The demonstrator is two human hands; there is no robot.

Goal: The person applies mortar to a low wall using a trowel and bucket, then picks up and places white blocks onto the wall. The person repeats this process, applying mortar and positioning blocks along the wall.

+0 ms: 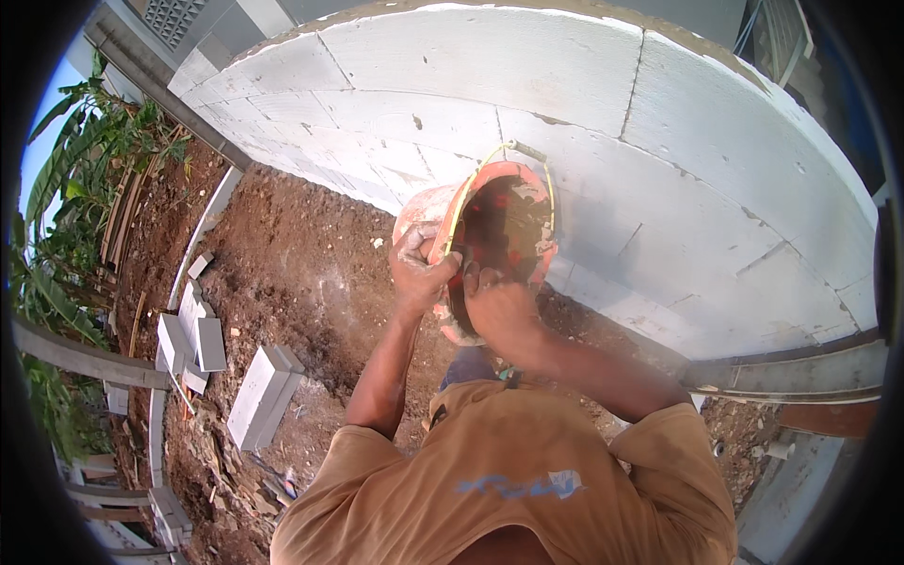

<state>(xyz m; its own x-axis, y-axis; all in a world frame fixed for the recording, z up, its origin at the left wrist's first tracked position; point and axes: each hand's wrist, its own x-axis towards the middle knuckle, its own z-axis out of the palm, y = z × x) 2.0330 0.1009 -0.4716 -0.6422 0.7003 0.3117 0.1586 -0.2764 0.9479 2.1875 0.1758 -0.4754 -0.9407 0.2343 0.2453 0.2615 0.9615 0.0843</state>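
Observation:
A worn orange plastic bucket [424, 207] is tilted in front of me, its mouth toward my right, with grey-brown wet residue [508, 226] inside and on the rim. Its yellow handle, with a grey grip [525, 151], arches over the top. My left hand [422, 268] is closed on the left edge of the bucket, beside the handle's wire. My right hand [494, 306] is at the lower part of the bucket's mouth, fingers curled inward; what they hold is hidden.
A white block wall [584, 104] curves across ahead and to the right. Loose white blocks [268, 386] lie on the rubble-strewn soil [320, 264] at left. A concrete beam [94, 353] crosses the left side, with banana plants [56, 207] beyond. Another beam [782, 372] is at right.

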